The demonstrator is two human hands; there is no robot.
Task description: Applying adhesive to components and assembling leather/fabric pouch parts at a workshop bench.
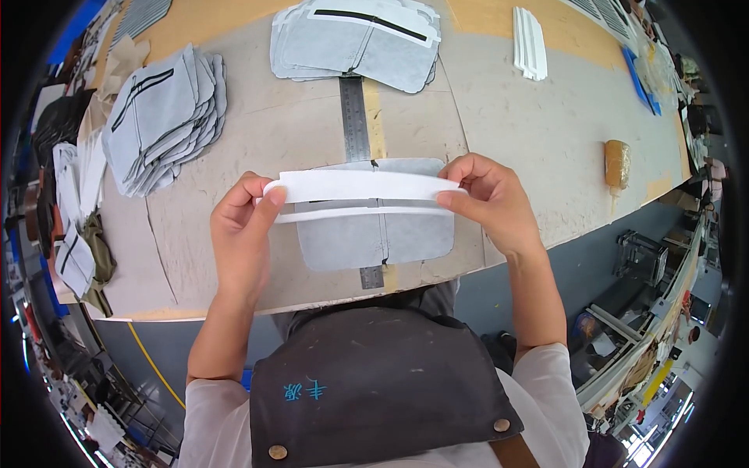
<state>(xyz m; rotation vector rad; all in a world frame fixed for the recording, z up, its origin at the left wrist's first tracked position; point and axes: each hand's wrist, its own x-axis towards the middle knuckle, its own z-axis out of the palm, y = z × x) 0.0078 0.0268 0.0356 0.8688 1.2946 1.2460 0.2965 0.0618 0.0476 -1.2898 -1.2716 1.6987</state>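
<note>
A white strip [359, 186] is stretched flat between my two hands, a little above a grey fabric panel [367, 234] that lies on the table. My left hand [243, 226] pinches the strip's left end with thumb and fingers. My right hand [488, 199] pinches its right end. A second, thinner white strip [367, 211] lies across the panel just below the held one. A metal ruler [356, 117] runs under the panel from the far side to the near edge.
A fanned stack of grey panels [168, 117] lies at the left and another stack [367, 39] at the far middle. White strips [529, 43] lie far right. A yellowish sponge block [616, 164] sits near the table's right edge [593, 226].
</note>
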